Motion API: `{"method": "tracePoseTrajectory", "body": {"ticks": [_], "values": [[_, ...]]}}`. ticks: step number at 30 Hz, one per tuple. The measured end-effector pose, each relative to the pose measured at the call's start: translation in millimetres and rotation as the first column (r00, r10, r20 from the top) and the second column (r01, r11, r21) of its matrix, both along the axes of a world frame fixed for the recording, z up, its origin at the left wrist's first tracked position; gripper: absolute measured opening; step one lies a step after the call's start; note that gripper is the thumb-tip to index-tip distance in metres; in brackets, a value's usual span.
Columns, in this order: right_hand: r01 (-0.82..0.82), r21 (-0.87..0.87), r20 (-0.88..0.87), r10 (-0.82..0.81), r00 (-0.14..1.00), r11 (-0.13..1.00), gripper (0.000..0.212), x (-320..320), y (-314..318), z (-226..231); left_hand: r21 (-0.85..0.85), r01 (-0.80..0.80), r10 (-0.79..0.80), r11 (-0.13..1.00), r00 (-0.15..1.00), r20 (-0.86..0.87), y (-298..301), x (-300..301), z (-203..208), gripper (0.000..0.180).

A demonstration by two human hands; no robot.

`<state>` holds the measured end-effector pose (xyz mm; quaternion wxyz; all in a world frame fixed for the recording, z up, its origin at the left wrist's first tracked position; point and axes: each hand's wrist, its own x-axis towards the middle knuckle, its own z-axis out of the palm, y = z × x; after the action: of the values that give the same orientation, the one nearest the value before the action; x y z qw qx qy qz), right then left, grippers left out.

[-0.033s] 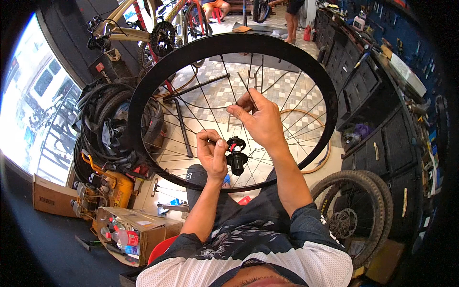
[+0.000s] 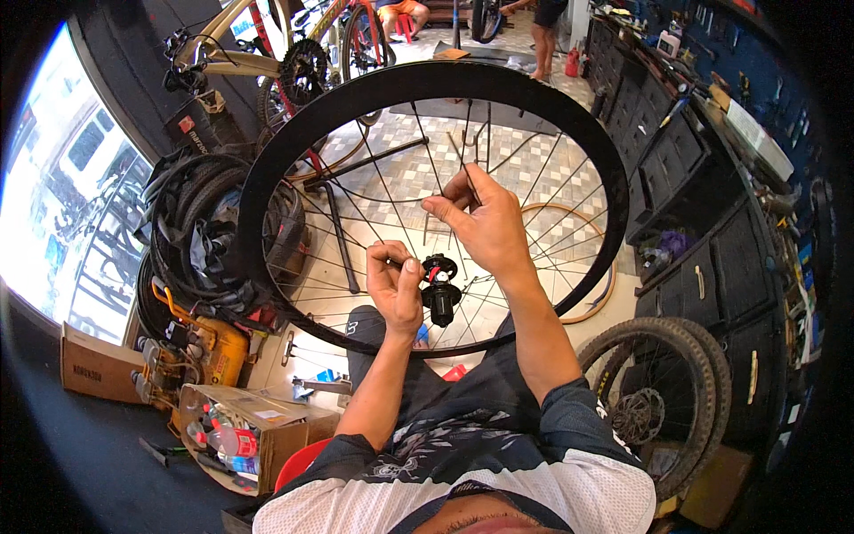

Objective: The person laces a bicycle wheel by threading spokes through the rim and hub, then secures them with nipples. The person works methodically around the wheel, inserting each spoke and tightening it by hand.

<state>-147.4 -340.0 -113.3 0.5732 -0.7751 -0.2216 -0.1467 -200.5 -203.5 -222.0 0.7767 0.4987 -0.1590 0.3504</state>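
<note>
The wheel's rim point(image 2: 267, 178) stands on the person's lap, its black hub point(image 2: 441, 292) near the middle. The left hand point(image 2: 394, 287) pinches spoke ends just beside the hub; the right hand point(image 2: 480, 222) grips a loose spoke point(image 2: 463, 173) between thumb and fingers, above the hub. The risks I see: that spoke could bend or cross the wrong neighbour if pushed, or slip from its hub hole. Nothing braces the rim, so it might roll off the knees.
</note>
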Motion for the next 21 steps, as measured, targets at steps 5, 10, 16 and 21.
{"method": "tracePoseTrajectory", "body": {"ticks": [5,10,16,21], "values": [[-0.131,0.109,-0.078,0.14,0.987,0.985,0.03,7,-5,-15,0.002,0.008,-0.008,1.0,1.0,0.002,2,1,-3,0.015],[-0.326,0.278,-0.047,0.351,0.935,0.904,0.022,11,-8,-22,0.017,-0.027,0.027,0.999,0.999,0.018,3,13,-6,0.016],[-0.295,0.16,-0.06,0.308,0.949,0.942,0.022,4,-14,-22,0.0,-0.013,0.013,1.0,1.0,0.022,3,9,-3,0.019],[-0.195,0.164,-0.124,0.216,0.968,0.967,0.02,0,-12,-20,-0.034,-0.009,0.009,0.999,1.0,0.001,-1,5,-1,0.026]]}}
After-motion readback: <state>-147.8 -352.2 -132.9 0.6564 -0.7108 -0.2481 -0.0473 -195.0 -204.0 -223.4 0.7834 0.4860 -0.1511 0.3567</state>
